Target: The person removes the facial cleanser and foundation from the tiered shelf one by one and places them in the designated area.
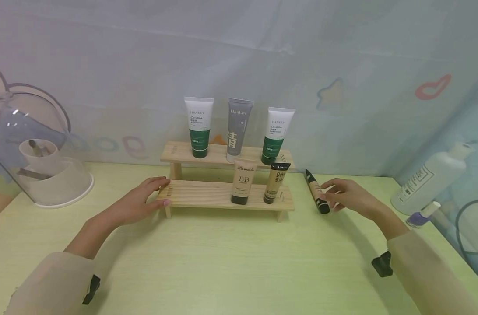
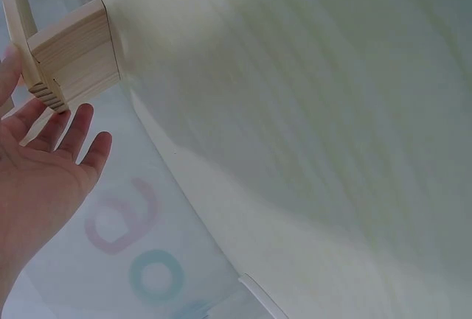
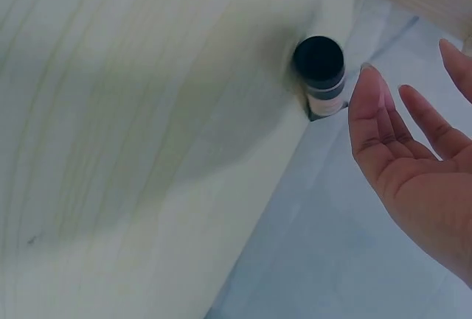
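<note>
A two-tier wooden display stand [image 1: 203, 194] stands on the table. My left hand [image 1: 138, 203] holds the left end of its lower tier, thumb in front and fingers behind; the left wrist view shows the board end [image 2: 51, 94] between them. To the right of the stand lies a beige tube with a black cap [image 1: 323, 207]. My right hand [image 1: 351, 197] is beside this tube, fingers loosely bent. In the right wrist view the fingertips [image 3: 365, 83] sit just apart from the tube's cap [image 3: 319, 61]. A beige BB cream tube [image 1: 243, 181] and a yellow-black tube [image 1: 275, 183] stand on the lower tier.
Two white-green tubes [image 1: 199, 127] and a grey tube [image 1: 239, 127] stand on the upper tier. At left is a clear-domed cosmetics holder [image 1: 61, 183]. A white pump bottle [image 1: 428, 179] and a purple nail polish bottle [image 1: 422, 215] stand at right. A printed curtain [image 1: 164, 65] hangs behind.
</note>
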`<state>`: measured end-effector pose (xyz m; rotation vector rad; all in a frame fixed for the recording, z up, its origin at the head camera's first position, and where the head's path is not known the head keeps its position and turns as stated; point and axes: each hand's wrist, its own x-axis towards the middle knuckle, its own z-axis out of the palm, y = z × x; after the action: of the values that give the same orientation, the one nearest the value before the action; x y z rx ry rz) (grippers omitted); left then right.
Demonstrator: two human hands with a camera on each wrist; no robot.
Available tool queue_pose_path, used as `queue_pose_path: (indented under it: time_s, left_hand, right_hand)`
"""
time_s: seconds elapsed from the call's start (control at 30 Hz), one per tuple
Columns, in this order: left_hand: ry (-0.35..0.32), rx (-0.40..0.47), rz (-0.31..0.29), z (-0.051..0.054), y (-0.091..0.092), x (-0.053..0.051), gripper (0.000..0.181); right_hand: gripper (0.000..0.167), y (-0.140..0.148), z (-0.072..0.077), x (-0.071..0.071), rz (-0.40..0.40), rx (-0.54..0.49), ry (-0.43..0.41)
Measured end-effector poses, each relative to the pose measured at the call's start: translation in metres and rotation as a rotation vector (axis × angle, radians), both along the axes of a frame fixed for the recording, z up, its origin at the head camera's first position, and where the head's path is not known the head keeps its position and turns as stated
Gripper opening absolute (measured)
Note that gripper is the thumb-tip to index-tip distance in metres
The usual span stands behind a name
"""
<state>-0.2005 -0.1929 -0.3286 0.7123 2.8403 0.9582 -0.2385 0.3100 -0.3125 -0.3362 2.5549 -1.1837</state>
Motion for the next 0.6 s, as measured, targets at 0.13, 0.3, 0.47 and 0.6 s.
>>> queue_pose_path:
  time_s: [0.13, 0.3, 0.47, 0.6]
  left_hand:
    - [0.003, -0.003, -0.001, 0.0, 0.0, 0.0, 0.062]
    - [0.001, -0.001, -0.003, 0.0, 0.0, 0.0, 0.063]
    - [0.001, 0.001, -0.001, -0.001, 0.0, 0.0, 0.063]
    - [0.002, 0.001, 0.001, 0.0, 0.0, 0.0, 0.063]
  right_hand:
    - [0.048, -0.007, 0.002, 0.004, 0.033, -0.01, 0.025]
    - [0.049, -0.021, 0.005, 0.011, 0.078, -0.063, 0.039]
    - [0.047, -0.039, 0.009, 0.019, 0.104, -0.065, 0.036]
    - [0.043, -0.052, 0.012, 0.025, 0.151, -0.083, 0.046]
